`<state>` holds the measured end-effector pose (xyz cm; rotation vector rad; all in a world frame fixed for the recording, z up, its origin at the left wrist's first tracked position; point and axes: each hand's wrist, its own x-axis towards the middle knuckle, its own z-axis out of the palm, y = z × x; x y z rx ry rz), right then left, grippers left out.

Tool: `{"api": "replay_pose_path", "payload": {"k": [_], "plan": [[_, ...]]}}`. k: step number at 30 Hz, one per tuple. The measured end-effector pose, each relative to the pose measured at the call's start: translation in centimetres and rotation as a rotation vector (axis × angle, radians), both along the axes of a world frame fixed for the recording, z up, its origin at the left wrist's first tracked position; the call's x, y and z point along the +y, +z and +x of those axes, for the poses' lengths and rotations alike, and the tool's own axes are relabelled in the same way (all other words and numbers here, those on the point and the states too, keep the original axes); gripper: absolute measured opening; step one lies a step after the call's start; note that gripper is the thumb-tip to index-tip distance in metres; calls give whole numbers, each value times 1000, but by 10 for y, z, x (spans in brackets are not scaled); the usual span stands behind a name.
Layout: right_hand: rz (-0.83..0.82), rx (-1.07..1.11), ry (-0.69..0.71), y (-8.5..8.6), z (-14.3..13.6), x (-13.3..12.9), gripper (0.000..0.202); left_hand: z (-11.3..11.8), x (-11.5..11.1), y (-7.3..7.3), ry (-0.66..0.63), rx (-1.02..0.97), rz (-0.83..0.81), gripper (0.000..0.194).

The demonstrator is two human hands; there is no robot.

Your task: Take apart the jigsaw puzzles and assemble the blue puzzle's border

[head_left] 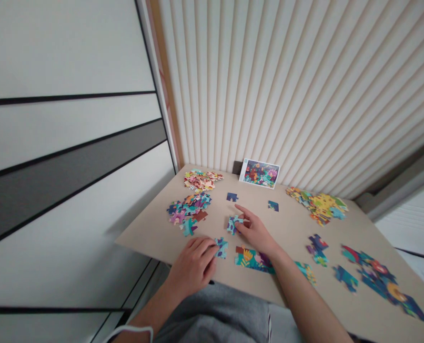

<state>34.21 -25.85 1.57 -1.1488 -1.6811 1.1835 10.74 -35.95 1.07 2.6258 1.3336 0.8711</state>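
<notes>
My right hand [253, 229] reaches over the middle of the table, thumb and finger pinching a blue-and-purple puzzle piece [232, 225]; its index finger points forward. Near the front edge, my left hand [195, 264] has its fingertips at a light-blue patterned piece [222, 248]; the fingers are curled and partly cover that piece's left side. Just right of it lies a joined teal strip [249, 257] with a yellow plant, partly under my right forearm. Beyond the hands are a dark blue piece [232, 196] and a blue-green corner piece [273, 206].
A picture card [259, 173] leans at the back of the table [155, 228]. Piles of red-cream [200, 181], blue-purple [188, 207] and yellow pieces [321, 205] lie left and right. Joined sections [379, 274] sit at the right. A ribbed panel [233, 85] stands behind.
</notes>
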Motion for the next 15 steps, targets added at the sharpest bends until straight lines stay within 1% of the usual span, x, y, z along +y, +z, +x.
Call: {"api": "replay_pose_path", "payload": {"k": [1,5,6,10,15], "plan": [[-16,-2,6,0,-1,-1,56,0,0,0,-1,-1,2,30],[-38,7,29,-2,-4,-1,32,0,0,0,-4,10,-33,29],[-39,14,28,-3,-5,0,29,0,0,0,-3,13,-46,29],[-53,14,-16,-8,-5,2,31,-1,-1,-2,3,22,-72,29],[-117,-10,-15,-16,-7,2,36,-1,-1,-2,2,25,-73,29]]}}
